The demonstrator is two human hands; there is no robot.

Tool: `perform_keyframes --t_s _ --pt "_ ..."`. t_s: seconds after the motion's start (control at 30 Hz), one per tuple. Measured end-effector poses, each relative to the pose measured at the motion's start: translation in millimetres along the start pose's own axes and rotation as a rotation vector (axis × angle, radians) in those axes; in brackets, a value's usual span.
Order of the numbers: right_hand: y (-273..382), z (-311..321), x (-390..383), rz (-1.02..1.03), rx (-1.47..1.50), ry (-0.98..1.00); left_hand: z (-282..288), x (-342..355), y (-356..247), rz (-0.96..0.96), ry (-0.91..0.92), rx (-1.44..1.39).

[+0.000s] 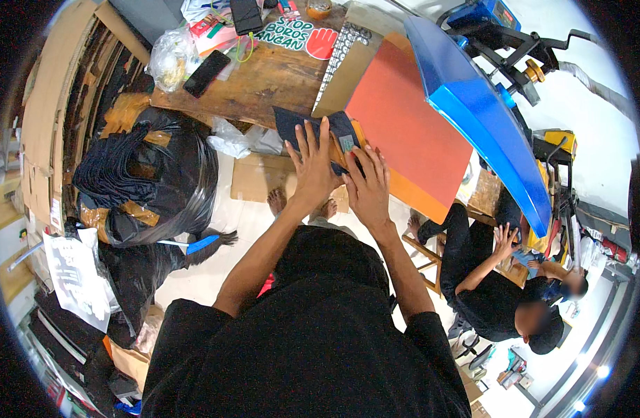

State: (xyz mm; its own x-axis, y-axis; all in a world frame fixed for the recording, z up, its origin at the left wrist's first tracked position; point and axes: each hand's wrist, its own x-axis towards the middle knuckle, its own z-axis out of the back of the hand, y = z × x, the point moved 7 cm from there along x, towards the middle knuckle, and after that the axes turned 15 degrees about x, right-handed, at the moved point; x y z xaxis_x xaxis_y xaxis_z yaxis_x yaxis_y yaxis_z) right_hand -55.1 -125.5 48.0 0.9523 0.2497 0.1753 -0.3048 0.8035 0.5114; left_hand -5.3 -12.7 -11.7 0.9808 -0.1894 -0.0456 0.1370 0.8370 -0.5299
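Observation:
A piece of dark navy cloth (pixel 289 124) lies at the near left corner of an orange-red press pad (pixel 410 118), with a small grey printed patch (pixel 347 142) on it. My left hand (pixel 311 167) lies over the cloth with its fingers spread, and it grips nothing that I can see. Just right of it, my right hand (pixel 366 182) rests flat by the patch, fingers stretched out over the cloth and the pad's edge. Part of the cloth is hidden beneath both hands. The blue upper plate (pixel 473 111) of a heat press is swung up, away from the pad.
A wooden table (pixel 278 83) holds a black phone (pixel 207 73), a plastic bag (pixel 173 59) and a lettered sticker with a red hand (pixel 322 43). Dark cloth (pixel 114 167) is heaped on a black plastic sack (pixel 191 177) at left. Other people (pixel 501 299) sit at right.

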Motion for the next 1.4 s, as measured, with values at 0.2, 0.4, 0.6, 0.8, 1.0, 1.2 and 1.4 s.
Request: perform_keyframes --t_s 0.2,0.4,0.6,0.8,1.0,1.2,1.4 --pt "-8.9 14.5 2.9 0.069 0.066 0.009 4.4 -0.5 -4.8 -0.026 -0.015 -0.008" --pt "-17.3 16.4 8.8 0.187 0.001 0.133 0.9 0.6 -2.4 -0.003 0.01 0.005" --pt "-28.0 8.1 1.7 0.212 -0.045 0.167 -1.2 0.6 -2.4 -0.003 0.0 0.015" --pt "-29.9 8.4 0.3 0.238 -0.029 0.15 -4.4 1.5 -1.1 0.007 0.018 0.033" --pt "-32.4 7.4 0.3 0.259 -0.039 0.164 -8.7 1.6 1.4 -0.013 -0.006 0.036" --pt "-32.3 8.3 2.9 0.265 -0.057 0.169 -9.1 2.9 2.3 -0.001 0.003 0.038" --pt "-32.7 9.5 3.0 0.255 -0.018 0.155 -9.6 2.8 2.4 -0.014 0.011 0.039"
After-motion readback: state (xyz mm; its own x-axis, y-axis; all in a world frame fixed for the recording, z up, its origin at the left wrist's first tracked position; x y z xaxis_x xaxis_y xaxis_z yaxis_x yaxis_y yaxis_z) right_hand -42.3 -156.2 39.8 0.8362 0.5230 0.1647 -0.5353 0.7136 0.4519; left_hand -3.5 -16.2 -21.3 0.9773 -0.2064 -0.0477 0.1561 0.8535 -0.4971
